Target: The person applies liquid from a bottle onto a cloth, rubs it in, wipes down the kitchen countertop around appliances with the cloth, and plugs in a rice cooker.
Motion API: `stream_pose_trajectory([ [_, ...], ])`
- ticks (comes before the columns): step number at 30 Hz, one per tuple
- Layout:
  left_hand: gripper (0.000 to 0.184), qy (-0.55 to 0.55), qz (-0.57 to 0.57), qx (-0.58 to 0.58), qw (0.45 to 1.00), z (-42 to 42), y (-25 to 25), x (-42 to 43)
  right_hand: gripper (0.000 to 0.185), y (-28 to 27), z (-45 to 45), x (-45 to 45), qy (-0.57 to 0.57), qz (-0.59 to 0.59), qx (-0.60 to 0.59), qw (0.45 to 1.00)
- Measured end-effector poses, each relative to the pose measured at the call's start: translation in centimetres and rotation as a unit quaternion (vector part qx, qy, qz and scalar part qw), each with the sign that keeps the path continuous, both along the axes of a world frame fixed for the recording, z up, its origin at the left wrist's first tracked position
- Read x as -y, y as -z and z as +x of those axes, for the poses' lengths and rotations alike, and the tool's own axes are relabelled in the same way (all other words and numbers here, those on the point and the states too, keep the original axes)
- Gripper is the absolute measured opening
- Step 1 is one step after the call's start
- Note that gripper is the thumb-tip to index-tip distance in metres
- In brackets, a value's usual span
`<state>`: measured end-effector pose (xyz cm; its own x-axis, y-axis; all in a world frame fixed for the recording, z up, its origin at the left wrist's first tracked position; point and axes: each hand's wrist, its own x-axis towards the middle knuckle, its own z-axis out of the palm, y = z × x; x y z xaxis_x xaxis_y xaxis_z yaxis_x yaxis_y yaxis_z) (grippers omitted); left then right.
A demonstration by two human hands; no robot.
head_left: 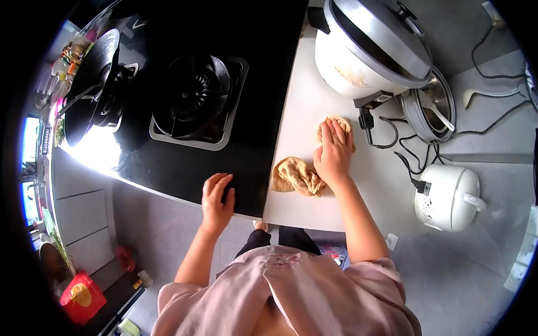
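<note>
My right hand (334,154) presses a bunched tan cloth (338,120) onto the light countertop (291,210), its fingers laid over the top and hiding most of it. A second crumpled tan cloth (296,176) lies nearer to me, just left of that wrist and apart from the fingers. At the front edge of the black glass stove (249,168) is my left hand (216,203). It holds nothing, and its thumb stands apart from the slightly bent fingers.
A large white electric cooker (350,67) with a tilted metal lid stands beyond my right hand. Beside it are a metal pot (414,120), loose black cords (404,159) and a small white rice cooker (448,196). A burner (193,95) and a wok (92,84) are at left.
</note>
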<state>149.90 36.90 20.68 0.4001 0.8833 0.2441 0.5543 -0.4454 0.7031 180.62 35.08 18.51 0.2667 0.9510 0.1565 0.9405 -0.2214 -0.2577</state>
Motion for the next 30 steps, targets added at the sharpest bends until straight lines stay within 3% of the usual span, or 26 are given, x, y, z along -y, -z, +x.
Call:
stream_pose_trajectory([
  [3,0.031,-0.032,-0.009,0.003,0.999,-0.6,0.3,-0.3,0.056,1.2,0.0,-3.9,0.015,0.038,0.051,0.998],
  [5,0.026,-0.012,0.074,-0.046,0.996,0.1,1.0,-0.2,0.054,1.7,1.0,-8.4,0.014,0.057,0.068,0.996],
  [7,0.023,0.009,0.086,-0.077,0.993,-0.2,1.2,-0.2,0.052,0.5,0.6,-9.0,0.033,0.054,0.03,0.998],
  [11,0.02,0.024,0.088,-0.053,0.994,-0.5,1.4,-0.3,0.051,0.9,1.7,-1.0,0.054,0.09,-0.001,0.994],
  [14,0.019,0.034,0.086,-0.052,0.994,-0.5,1.3,-0.4,0.057,0.0,4.7,9.4,0.132,0.036,-0.055,0.989],
  [18,0.018,0.038,0.114,-0.036,0.992,-0.3,1.4,-0.5,0.056,0.9,10.8,21.9,0.223,-0.015,0.073,0.972],
  [22,0.017,0.049,0.115,-0.042,0.991,-0.2,1.1,-0.4,0.056,1.7,8.0,21.2,0.313,-0.014,0.078,0.947],
  [24,0.016,0.055,0.12,-0.042,0.99,-0.1,1.1,-0.5,0.056,0.2,1.3,15.5,0.251,0.069,-0.015,0.965],
  [25,0.016,0.058,0.125,-0.046,0.989,-0.2,1.1,-0.4,0.055,-1.2,-2.4,12.7,0.282,0.005,-0.261,0.923],
  [26,0.015,0.057,0.127,-0.051,0.989,-0.1,1.0,-0.4,0.055,0.0,-5.3,10.8,0.12,0.141,-0.065,0.981],
  [28,0.015,0.063,0.124,-0.051,0.989,-0.3,1.1,-0.5,0.051,-1.5,-10.2,8.8,-0.041,0.133,-0.082,0.987],
  [30,0.015,0.066,0.117,-0.051,0.99,-0.2,0.8,-0.4,0.052,-0.1,-7.7,9.8,0.022,0.126,-0.085,0.988],
])
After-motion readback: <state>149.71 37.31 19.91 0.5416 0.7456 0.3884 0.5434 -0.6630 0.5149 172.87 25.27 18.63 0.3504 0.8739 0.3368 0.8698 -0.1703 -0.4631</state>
